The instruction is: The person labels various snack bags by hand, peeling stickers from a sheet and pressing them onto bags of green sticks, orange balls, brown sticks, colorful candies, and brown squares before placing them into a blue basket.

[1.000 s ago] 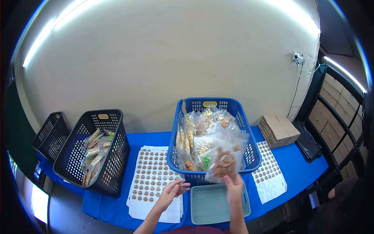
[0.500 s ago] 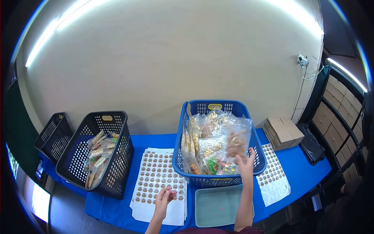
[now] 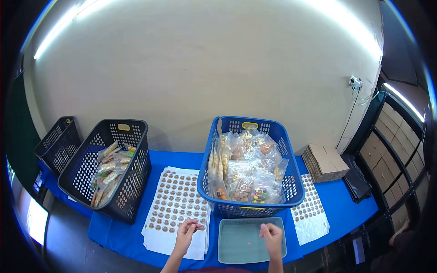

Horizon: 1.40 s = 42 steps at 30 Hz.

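Observation:
My left hand (image 3: 185, 234) is above the lower right part of a white sheet of round brown stickers (image 3: 175, 204). Its thumb and fingertips are pinched together, and anything between them is too small to make out. Over the shallow green tray (image 3: 232, 241), my right hand (image 3: 272, 237) has its fingers curled closed, with no object showing in them. Behind the tray stands a blue basket (image 3: 250, 210) filled with clear plastic bags of snacks (image 3: 246, 170). Bags with brown square pieces (image 3: 246, 195) and colourful sweets (image 3: 260, 194) lie at its front.
To the left, a black basket (image 3: 139, 182) holds several snack bags (image 3: 109, 175); another black basket (image 3: 59, 141) stands beyond it. On the right are a second sticker sheet (image 3: 309, 209), stacked flat cardboard (image 3: 325, 161) and black plastic bags (image 3: 355, 179). A blue cloth (image 3: 346, 204) covers the table.
My right hand has let go of a clear bag of brown snacks over the blue basket and come down above the tray. My left hand stays pinched over the stickers. The view has shifted slightly.

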Tool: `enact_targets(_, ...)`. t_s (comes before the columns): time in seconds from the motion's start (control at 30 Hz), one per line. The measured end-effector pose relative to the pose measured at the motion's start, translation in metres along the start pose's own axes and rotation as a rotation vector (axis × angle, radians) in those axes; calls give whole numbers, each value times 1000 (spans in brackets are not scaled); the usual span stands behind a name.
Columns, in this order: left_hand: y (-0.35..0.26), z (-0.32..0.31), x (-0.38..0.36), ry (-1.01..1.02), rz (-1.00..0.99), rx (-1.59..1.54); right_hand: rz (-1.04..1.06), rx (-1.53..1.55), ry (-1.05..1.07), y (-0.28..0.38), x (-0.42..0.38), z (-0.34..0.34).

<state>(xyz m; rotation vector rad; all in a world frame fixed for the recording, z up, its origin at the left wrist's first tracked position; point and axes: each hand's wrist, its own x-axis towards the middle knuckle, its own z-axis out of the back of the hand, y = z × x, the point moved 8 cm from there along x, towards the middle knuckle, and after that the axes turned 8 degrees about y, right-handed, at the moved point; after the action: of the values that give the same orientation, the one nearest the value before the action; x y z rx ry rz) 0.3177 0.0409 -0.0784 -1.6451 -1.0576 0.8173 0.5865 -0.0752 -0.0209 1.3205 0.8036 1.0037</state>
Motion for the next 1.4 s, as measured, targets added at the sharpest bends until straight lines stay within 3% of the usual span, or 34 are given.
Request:
enact_targets(0.03, -3, -1, -1, 4, -13, -9, -120, 115, 48, -18, -12, -8)
enact_targets(0.13, -3, 3, 1, -13, -47, 5, -90, 209, 139, -58, -36, -34)
enact_targets(0.3, -23, 20, -1, -48, -123, 20, -21, 197, -53, -29, -45, -29)
enact_targets(0.53, -69, 78, -27, -132, -265, 33, -36, 148, -122, -18, -48, -37)
enact_targets(0.8, -161, 206, -82, -369, -432, 316, -135, 208, 197, -22, -42, -187)
enact_targets(1.0, -239, 276, -79, -397, -519, 529, -151, 216, 411, 12, -52, -290)
enact_targets(1.27, -284, 346, -71, -442, -555, 561, -158, 217, 291, -13, -62, -335)
enact_targets(1.4, -311, 373, -41, -341, -538, 725, -200, 158, 188, -36, -65, -330)
